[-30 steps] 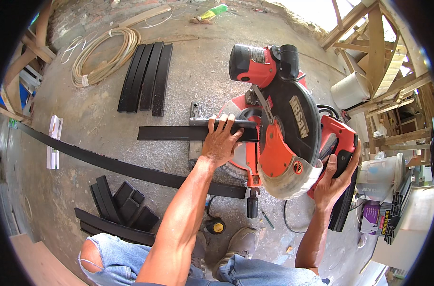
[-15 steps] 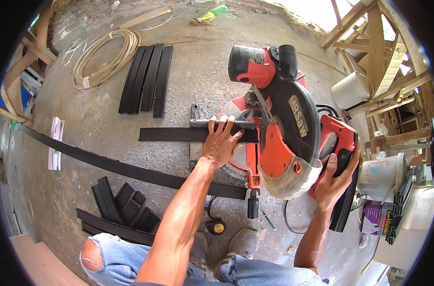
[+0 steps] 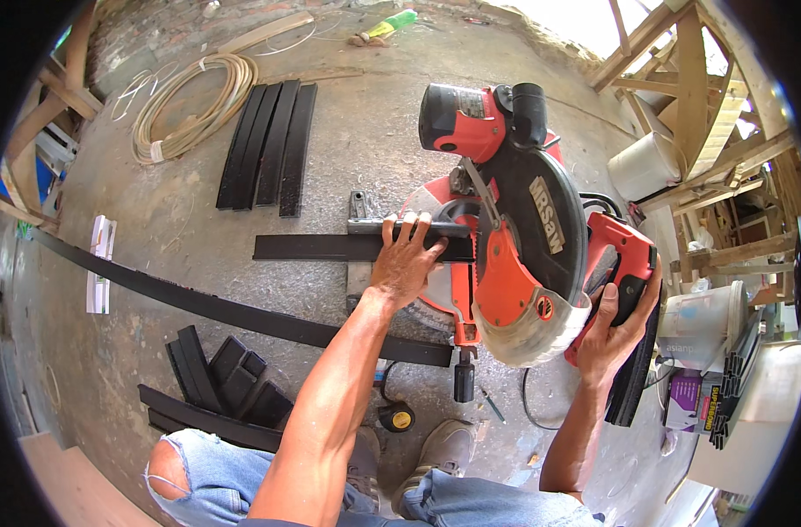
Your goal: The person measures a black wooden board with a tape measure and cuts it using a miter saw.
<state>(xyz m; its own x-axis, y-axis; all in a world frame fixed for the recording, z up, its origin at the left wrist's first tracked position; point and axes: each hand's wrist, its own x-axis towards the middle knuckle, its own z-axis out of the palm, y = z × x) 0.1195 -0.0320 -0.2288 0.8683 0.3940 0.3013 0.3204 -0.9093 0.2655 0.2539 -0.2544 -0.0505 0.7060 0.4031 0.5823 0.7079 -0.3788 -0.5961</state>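
Note:
A red and black mitre saw stands on the floor in front of me, right of the middle. A short black strip lies across its base along the metal fence, with its right end near the blade. My left hand holds that strip down, its fingers hooked over the fence and the thumb pointing toward the blade. Around the saw's red and black handle, my right hand is closed. Orange and cloudy plastic guards cover the blade's lower part. The trigger is hidden from view.
A long black strip crosses the floor at left. Several cut strips lie beyond it; shorter offcuts are nearer. A tape measure sits by my shoes. Coiled hose lies far left; buckets and timber frames stand right.
The view has shifted very slightly. Both hands, the black strip and the saw head keep the same places relative to one another.

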